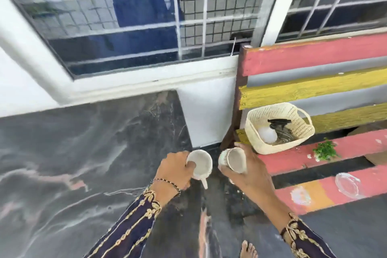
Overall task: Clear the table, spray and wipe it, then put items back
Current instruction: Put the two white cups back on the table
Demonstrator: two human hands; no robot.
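I judged the step in hand to be clearing: carrying 2 cups away from the table [314, 159] to set them aside. The left hand [176, 170] was curled round the left cup [202, 163], fingers hooked over its rim, its mouth tipped sideways and its handle pointing down. The right hand [252, 177] was clamped on the right cup [236, 159], fingers wrapped round its wall. Whether another cup sat nested against it I could not tell. Both cups hung over the dark floor [83, 163], near each other but apart.

To do this well I would keep each cup steady so nothing drips, lower them to a spot well apart from the table so spray cannot reach them, and let go 1 at a time.

The table lay to the right of both grips, the right hand just beside its near corner. On its slats were a basket [256, 144] holding a spray bottle [280, 130], a green sprig [325, 150] and a glass dish [347, 184]. I judged all of these had yet to come off.
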